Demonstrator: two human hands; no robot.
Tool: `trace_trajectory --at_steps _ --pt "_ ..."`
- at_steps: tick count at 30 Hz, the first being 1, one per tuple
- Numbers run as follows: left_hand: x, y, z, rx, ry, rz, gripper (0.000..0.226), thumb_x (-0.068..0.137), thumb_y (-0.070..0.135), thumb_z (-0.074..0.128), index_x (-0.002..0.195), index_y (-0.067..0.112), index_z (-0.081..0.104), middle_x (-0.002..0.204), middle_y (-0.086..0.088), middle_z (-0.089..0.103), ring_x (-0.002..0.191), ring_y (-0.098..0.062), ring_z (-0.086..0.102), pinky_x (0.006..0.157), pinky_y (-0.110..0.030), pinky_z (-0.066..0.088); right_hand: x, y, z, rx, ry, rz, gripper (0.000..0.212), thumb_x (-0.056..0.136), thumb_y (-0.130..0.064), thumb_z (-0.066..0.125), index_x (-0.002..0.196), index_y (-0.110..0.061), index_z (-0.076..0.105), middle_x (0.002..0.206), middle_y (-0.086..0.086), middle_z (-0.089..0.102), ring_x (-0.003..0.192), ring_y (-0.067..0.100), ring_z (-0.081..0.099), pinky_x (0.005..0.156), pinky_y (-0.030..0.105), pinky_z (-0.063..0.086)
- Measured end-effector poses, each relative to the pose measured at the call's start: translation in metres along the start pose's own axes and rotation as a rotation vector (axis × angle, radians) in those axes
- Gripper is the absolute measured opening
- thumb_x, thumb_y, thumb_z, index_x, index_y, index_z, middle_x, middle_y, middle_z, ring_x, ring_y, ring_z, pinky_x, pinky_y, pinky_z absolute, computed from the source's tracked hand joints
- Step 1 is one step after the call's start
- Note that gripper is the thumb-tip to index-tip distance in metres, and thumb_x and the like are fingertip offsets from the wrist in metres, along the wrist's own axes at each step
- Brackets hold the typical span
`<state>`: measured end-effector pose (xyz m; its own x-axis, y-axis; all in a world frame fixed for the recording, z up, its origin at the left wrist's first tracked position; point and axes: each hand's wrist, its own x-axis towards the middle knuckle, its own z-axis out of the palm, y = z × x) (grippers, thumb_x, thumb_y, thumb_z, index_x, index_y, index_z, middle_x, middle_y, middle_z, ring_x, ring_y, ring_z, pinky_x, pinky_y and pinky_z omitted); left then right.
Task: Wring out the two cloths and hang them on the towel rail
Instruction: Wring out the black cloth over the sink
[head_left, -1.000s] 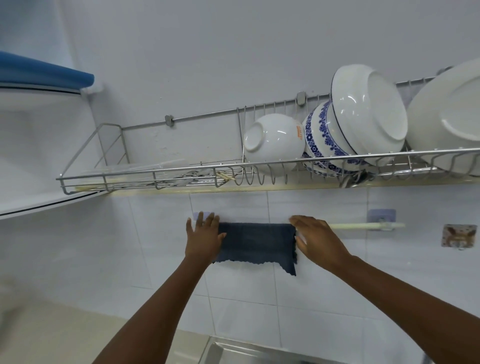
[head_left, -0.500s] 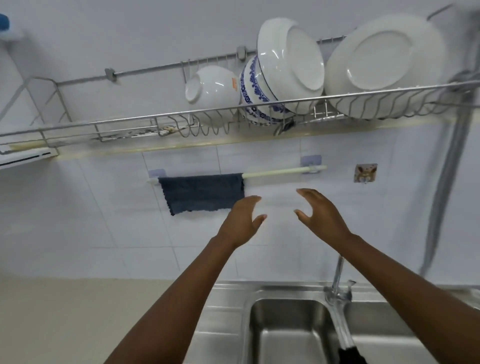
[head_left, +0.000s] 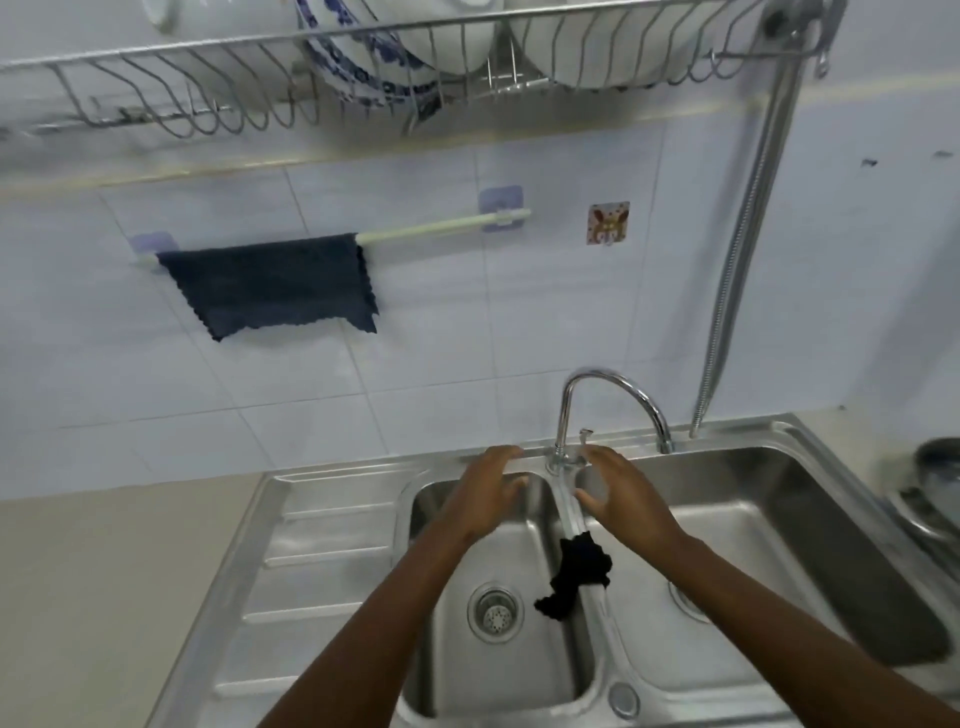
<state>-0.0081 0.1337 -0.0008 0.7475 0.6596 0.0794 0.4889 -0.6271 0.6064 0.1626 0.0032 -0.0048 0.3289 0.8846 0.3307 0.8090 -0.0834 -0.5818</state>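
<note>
We hold left hand (head_left: 485, 493) and right hand (head_left: 626, 493) empty, grip apart, above the sink divider (head_left: 569, 512) carrying a crumpled black cloth (head_left: 576, 574); blue cloth (head_left: 270, 283) drapes the towel rail (head_left: 441, 228).

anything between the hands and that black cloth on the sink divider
Nothing visible. The crumpled black cloth lies draped over the steel sink divider, just below the open left hand and right hand, with only open air between them.

Double steel sink (head_left: 779, 530) with chrome faucet (head_left: 608, 410), wire dish rack (head_left: 208, 98) above holding a blue-patterned bowl (head_left: 363, 73), sticker hook (head_left: 608, 222) on tile.
</note>
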Motion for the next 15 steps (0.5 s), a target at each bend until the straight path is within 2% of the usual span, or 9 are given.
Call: trace_trajectory --at_steps 2,4,7,9,13,15 --pt "-0.008 -0.006 0.025 -0.005 -0.044 -0.035 0.044 0.096 0.028 0.054 0.137 0.014 0.046 0.143 -0.006 0.048 0.133 -0.020 0.042 0.110 -0.029 0.029 -0.019 0.016 0.011 0.001 -0.040 0.025 0.051 0.076 -0.017 0.074 0.123 -0.015 0.055 0.123 0.006 0.062 0.114 0.021 0.056 0.100 0.029 0.041" --pt "-0.013 -0.012 0.046 -0.013 -0.066 -0.072 0.043 0.096 0.028 0.053 0.137 0.015 0.047 0.143 -0.005 0.049 0.133 -0.020 0.042 0.111 -0.032 0.031 -0.034 0.032 0.024 -0.007 -0.091 0.091 0.052 0.078 -0.018 0.073 0.126 -0.011 0.053 0.127 0.009 0.059 0.118 0.024 0.054 0.103 0.029 0.037" --pt "-0.021 -0.019 0.071 -0.057 -0.083 -0.126 0.039 0.096 0.025 0.053 0.133 0.015 0.051 0.138 -0.005 0.053 0.129 -0.019 0.046 0.109 -0.031 0.033 -0.049 0.053 0.044 -0.021 -0.182 0.191 0.054 0.080 -0.021 0.070 0.129 -0.010 0.050 0.133 0.009 0.054 0.123 0.024 0.049 0.104 0.027 0.033" --pt "-0.027 -0.022 0.084 -0.072 -0.106 -0.138 0.037 0.096 0.022 0.053 0.132 0.014 0.053 0.137 -0.005 0.055 0.128 -0.019 0.047 0.107 -0.029 0.033 -0.054 0.063 0.056 -0.046 -0.267 0.220 0.055 0.080 -0.023 0.068 0.130 -0.011 0.049 0.133 0.008 0.053 0.123 0.024 0.048 0.104 0.031 0.035" --pt "-0.036 -0.028 0.107 -0.115 -0.157 -0.181 0.038 0.097 0.022 0.051 0.134 0.010 0.049 0.141 -0.007 0.050 0.132 -0.019 0.044 0.108 -0.023 0.027 -0.053 0.079 0.079 -0.097 -0.444 0.227 0.043 0.079 -0.021 0.067 0.119 -0.011 0.056 0.120 0.010 0.060 0.112 0.025 0.054 0.095 0.033 0.042" --pt "-0.040 -0.032 0.116 -0.138 -0.166 -0.215 0.039 0.097 0.023 0.051 0.134 0.011 0.048 0.141 -0.005 0.050 0.131 -0.017 0.044 0.108 -0.023 0.028 -0.048 0.083 0.088 -0.126 -0.472 0.224 0.034 0.078 -0.017 0.064 0.111 -0.012 0.060 0.113 0.008 0.062 0.106 0.025 0.057 0.087 0.032 0.046"
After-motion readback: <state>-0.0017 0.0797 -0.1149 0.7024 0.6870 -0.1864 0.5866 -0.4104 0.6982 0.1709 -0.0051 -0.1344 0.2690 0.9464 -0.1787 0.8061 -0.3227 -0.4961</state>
